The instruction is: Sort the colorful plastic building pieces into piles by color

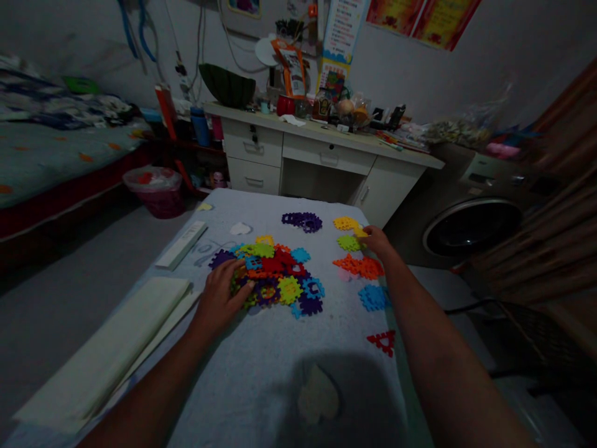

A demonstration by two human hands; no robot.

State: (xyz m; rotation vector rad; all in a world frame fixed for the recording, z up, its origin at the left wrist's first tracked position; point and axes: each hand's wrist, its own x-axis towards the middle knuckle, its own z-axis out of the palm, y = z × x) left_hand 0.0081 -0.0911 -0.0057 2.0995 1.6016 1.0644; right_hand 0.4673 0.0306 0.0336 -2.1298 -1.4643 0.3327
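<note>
Yellow piece [359, 231], at 2 o'clock from the mixed pile [284, 264] on the table [265, 379], is prob. light, stiff plastic, slightly slippery, not v. fragile, best pinched at its notched edge, as R hand [375, 241] does w/ fingertips closed, while L hand [222, 291] rests loosely spread, gripping nothing visible, on the pile's 8 o'clock side.

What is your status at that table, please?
Left hand on mixed pile of toothed plastic pieces; right hand at yellow piece. Folded pale sheet left of pile, blocking neither hand.
</note>
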